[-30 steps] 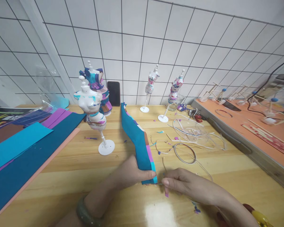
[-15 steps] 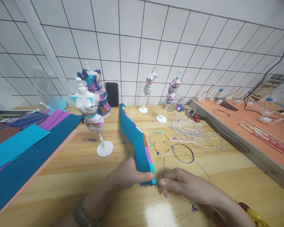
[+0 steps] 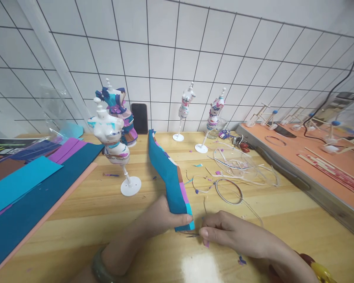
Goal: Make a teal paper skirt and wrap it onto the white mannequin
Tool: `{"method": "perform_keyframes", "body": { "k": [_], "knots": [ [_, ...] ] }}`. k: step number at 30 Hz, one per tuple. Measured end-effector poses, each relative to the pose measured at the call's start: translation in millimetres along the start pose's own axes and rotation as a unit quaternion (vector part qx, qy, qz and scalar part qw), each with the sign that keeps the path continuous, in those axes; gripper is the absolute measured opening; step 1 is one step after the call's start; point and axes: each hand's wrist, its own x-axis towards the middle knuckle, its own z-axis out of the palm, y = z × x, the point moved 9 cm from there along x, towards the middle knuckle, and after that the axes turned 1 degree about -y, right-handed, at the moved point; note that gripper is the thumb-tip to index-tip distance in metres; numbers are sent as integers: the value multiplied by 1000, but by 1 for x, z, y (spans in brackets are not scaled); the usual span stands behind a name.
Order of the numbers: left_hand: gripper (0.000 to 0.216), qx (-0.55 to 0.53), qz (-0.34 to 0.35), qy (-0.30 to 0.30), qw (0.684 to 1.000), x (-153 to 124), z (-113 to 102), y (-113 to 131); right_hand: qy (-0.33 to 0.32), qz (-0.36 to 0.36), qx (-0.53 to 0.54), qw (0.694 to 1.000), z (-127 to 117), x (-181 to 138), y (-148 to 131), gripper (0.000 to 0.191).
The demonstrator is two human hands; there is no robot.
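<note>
My left hand (image 3: 159,216) grips the near end of a long stack of foam strips (image 3: 168,173), teal outside with purple, brown and light blue edges, which stands on its edge on the wooden table (image 3: 106,220). Just to its right, my right hand (image 3: 227,232) is closed in a pinch on a thin dark needle-like thing (image 3: 192,235) that points at the strips' near corner. A white mini mannequin (image 3: 112,145) with paint marks stands to the left of the strips.
Large foam sheets (image 3: 26,196) in teal, blue, purple and pink lie at the left. Three more mini mannequins (image 3: 185,106) and a dark phone (image 3: 140,118) stand by the tiled wall. Wire rings (image 3: 228,190) and clear plastic parts lie to the right, before an orange board (image 3: 312,157).
My right hand has shifted slightly down and left by the strips' corner, and the thin dark thing now shows at its fingertips. My left hand keeps its hold on the strips.
</note>
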Motion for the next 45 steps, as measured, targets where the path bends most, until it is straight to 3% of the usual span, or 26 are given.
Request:
{"method": "perform_keyframes", "body": {
  "k": [7,13,17,20,27,30,37,45],
  "knots": [
    [24,-61,-10,62,996,2,-12,-6,-12,10,-3,1000,1,-5,-1,41],
    [34,-212,39,203,955,-3,-32,0,81,9,61,995,-15,-2,0,41],
    [34,-265,66,249,929,-8,-39,7,161,-1,95,982,-27,1,2,40],
    [36,-270,72,257,925,-8,-38,7,196,-7,116,974,-27,5,5,44],
    [73,-279,126,243,920,-4,-28,11,161,27,238,958,-4,11,9,46],
    [78,-274,131,251,919,-5,-29,12,163,56,279,945,1,9,13,46],
    [69,-257,109,245,929,-5,-29,7,135,55,306,941,14,13,14,48],
    [38,-178,76,235,952,-9,-20,11,126,56,321,937,20,16,15,48]
  ]
}}
